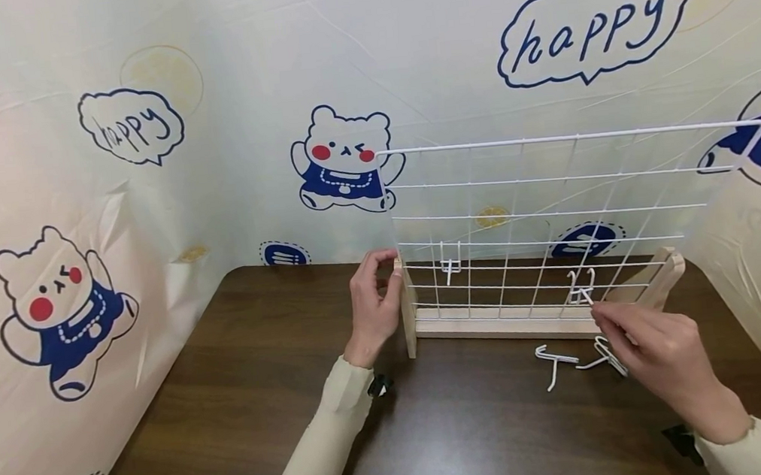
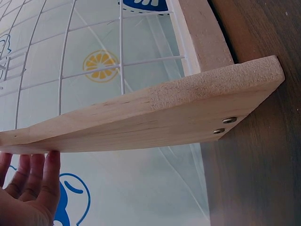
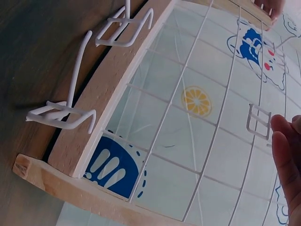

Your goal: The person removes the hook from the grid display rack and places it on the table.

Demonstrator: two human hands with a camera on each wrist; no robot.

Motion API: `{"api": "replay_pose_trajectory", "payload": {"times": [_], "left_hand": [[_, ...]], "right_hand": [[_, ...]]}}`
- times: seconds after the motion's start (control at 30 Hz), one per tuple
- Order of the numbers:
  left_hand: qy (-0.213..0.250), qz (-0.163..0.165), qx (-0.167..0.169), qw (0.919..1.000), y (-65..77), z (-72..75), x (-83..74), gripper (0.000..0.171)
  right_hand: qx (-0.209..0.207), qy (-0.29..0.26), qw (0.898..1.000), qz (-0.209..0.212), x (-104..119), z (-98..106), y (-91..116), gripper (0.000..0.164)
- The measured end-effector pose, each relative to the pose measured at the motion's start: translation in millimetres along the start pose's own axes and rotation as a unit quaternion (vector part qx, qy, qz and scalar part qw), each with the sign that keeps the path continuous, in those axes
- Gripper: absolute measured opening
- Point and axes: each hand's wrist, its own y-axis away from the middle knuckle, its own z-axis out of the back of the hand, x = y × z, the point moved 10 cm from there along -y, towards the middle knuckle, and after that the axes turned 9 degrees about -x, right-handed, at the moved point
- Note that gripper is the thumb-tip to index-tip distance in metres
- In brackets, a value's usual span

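Fingers (image 1: 613, 315) of the right hand (image 1: 665, 352), closed together, pinch a white hook (image 1: 582, 293) before the wire grid (image 1: 574, 177); left hand (image 1: 374, 306), fingers bent, touches the wooden side panel (image 1: 410, 325), grip undetermined. Two more hooks (image 1: 554, 359) lie on the table (image 1: 284, 382).

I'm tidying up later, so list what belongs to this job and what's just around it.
Belongs:
- wire grid
- wooden stand
- pinched hook, in right hand
- hung hook
- loose hooks, probably

Just around:
- table
- printed backdrop

There are four hooks (image 1: 450, 266), one wire grid (image 1: 531, 213), two side pieces (image 1: 408, 318), one base bar (image 1: 497, 327) and two hands (image 1: 663, 356).
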Motion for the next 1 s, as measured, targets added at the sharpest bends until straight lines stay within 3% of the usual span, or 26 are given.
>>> {"api": "replay_pose_trajectory", "payload": {"times": [0.33,1.0], "left_hand": [[0.002,-0.004,-0.004,1.0,0.1,0.3,-0.3,0.024],[-0.003,-0.002,-0.003,1.0,-0.5,0.6,-0.5,0.025]], "right_hand": [[0.012,-0.002,1.0,0.014,4,-5,7,0.048],[0.095,-0.038,0.994,0.042,20,-29,23,0.048]]}}
